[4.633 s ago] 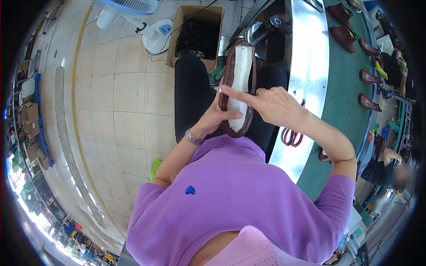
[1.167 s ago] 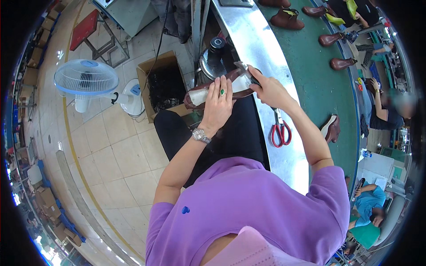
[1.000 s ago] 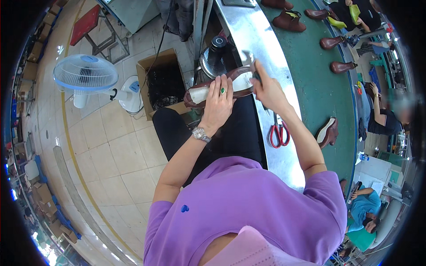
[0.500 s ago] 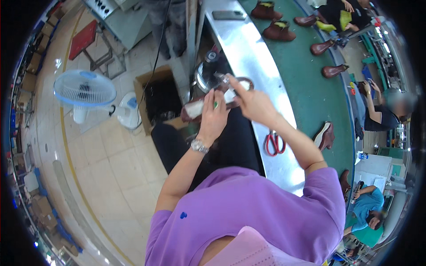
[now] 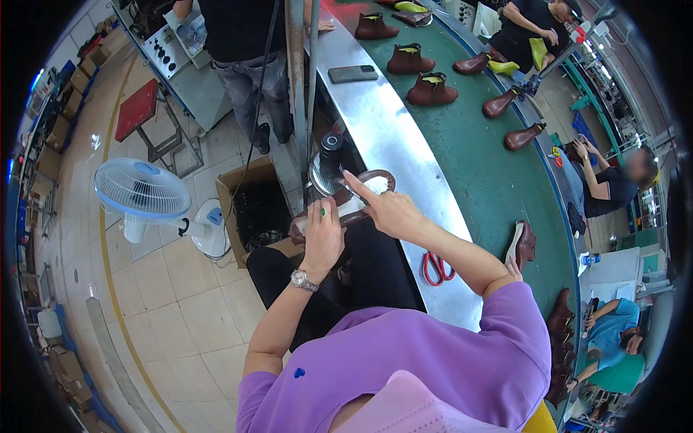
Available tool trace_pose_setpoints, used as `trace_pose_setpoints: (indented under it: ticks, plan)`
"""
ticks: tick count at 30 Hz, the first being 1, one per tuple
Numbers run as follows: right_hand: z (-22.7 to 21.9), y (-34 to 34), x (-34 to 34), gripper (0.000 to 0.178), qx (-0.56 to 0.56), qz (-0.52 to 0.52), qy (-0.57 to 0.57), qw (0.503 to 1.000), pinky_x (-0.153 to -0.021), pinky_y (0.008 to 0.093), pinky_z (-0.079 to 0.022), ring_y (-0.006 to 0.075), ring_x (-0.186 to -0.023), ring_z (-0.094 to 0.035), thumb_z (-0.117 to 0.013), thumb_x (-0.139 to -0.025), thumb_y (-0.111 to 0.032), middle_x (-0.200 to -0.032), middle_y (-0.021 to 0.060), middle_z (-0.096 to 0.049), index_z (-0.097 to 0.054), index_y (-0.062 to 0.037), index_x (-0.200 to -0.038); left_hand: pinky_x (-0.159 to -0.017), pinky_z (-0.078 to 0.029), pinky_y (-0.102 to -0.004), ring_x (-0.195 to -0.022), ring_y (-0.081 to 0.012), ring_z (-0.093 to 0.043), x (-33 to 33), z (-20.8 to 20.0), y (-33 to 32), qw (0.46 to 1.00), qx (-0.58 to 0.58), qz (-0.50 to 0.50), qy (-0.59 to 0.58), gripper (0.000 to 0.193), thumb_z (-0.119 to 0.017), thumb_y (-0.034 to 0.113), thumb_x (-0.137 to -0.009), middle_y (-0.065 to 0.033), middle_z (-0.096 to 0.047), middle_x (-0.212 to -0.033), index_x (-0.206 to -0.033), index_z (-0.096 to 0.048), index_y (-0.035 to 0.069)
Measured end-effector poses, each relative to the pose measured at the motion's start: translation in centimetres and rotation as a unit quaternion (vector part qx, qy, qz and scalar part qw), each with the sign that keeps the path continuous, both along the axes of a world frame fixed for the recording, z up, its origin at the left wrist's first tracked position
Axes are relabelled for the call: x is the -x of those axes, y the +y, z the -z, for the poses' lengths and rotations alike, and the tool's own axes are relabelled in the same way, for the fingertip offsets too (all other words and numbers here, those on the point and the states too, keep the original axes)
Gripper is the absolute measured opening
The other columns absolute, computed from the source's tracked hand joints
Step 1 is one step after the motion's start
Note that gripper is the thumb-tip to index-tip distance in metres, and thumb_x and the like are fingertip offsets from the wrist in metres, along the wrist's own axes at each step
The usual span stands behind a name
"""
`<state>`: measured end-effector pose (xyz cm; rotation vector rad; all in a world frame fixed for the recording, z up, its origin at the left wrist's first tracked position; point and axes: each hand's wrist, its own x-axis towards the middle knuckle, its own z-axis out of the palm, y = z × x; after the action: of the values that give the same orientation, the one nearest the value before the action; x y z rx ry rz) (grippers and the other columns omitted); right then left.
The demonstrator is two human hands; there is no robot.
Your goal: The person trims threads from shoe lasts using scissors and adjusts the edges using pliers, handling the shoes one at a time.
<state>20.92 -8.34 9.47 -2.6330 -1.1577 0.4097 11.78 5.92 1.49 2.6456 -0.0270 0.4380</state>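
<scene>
A brown shoe point(image 5: 380, 183) lies bottom up across my lap, its whitish underside facing me and its brown edge running round it. My left hand point(image 5: 322, 235) is closed over the middle of the shoe; a green-stoned ring and a wristwatch show on it. Over the far end of the same shoe, my right hand point(image 5: 395, 216) has its index finger stretched out and the other fingers curled. A thin dark thing shows under that finger, too small to name. Just beyond stands a round metal mesh guard point(image 5: 326, 177) with a black cylinder point(image 5: 331, 143) on top.
Red-handled scissors point(image 5: 437, 268) and a phone point(image 5: 354, 73) lie on the metal ledge point(image 5: 404, 130). On the green conveyor belt point(image 5: 476, 166) stand several brown boots point(image 5: 432, 91). A cardboard box point(image 5: 242, 249) and a fan point(image 5: 144, 189) are at left. Other people work around the belt.
The view has tilted up, so the surroundings sit lower and a person standing at the back shows more. My right index finger has shifted slightly along the shoe; my left hand keeps its hold.
</scene>
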Motion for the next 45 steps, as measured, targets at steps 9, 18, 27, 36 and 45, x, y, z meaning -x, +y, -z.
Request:
trace_pose_setpoints:
  ticks: [9,18,27,36,45]
  plan:
    - [0.2,0.9,0.4,0.077,0.024,-0.028,-0.026,0.999,-0.052,0.0481,-0.047,0.0381,-0.055,-0.059,-0.051,-0.083,-0.007,-0.061,0.0188,-0.059,-0.009,-0.0282,-0.144,-0.103,-0.032,-0.0450,-0.116,-0.0405,-0.043,-0.1,2.0,-0.5,0.986,-0.142,-0.021,-0.086,0.042,-0.055,0.008,-0.080,-0.0227,-0.048,-0.113,-0.114,-0.047,-0.015]
    - [0.7,1.1,1.9,0.074,0.016,-0.018,-0.026,0.999,-0.052,0.0494,-0.047,0.0391,-0.054,-0.059,-0.050,-0.084,-0.008,-0.062,0.0183,-0.060,-0.011,-0.0278,-0.144,-0.104,-0.031,-0.0449,-0.121,-0.0397,-0.039,0.6,2.9,-0.8,0.990,-0.114,-0.025,-0.079,0.047,-0.058,0.012,-0.080,-0.0233,-0.048,-0.115,-0.117,-0.044,-0.014]
    - [1.1,1.5,0.7,0.073,0.004,-0.005,-0.009,1.000,-0.057,0.0500,-0.047,0.0418,-0.062,-0.059,-0.052,-0.083,-0.010,-0.071,0.0231,-0.061,-0.014,-0.0311,-0.143,-0.099,-0.032,-0.0442,-0.116,-0.0330,-0.041,0.3,-2.9,0.5,0.994,-0.020,-0.106,-0.014,0.063,-0.072,0.007,-0.061,-0.0195,-0.041,-0.122,-0.118,-0.046,-0.004]
    - [1.9,2.8,2.2,0.071,-0.037,-0.011,-0.027,0.999,-0.052,0.0481,-0.046,0.0379,-0.057,-0.060,-0.050,-0.085,-0.010,-0.060,0.0198,-0.059,-0.014,-0.0258,-0.144,-0.109,-0.019,-0.0465,-0.112,-0.0319,-0.046,1.4,-0.9,1.9,0.988,-0.128,-0.079,-0.030,0.058,-0.069,0.013,-0.065,-0.0233,-0.053,-0.111,-0.115,-0.050,-0.008]
    - [2.4,3.6,3.0,0.073,-0.048,-0.044,-0.014,0.998,-0.059,0.0498,-0.046,0.0410,-0.063,-0.060,-0.051,-0.084,-0.006,-0.069,0.0243,-0.060,-0.013,-0.0233,-0.144,-0.107,-0.023,-0.0448,-0.130,-0.0315,-0.032,4.3,-1.5,2.3,0.976,0.156,-0.147,-0.041,0.088,-0.078,0.015,-0.063,-0.0152,-0.041,-0.135,-0.136,-0.031,0.003]
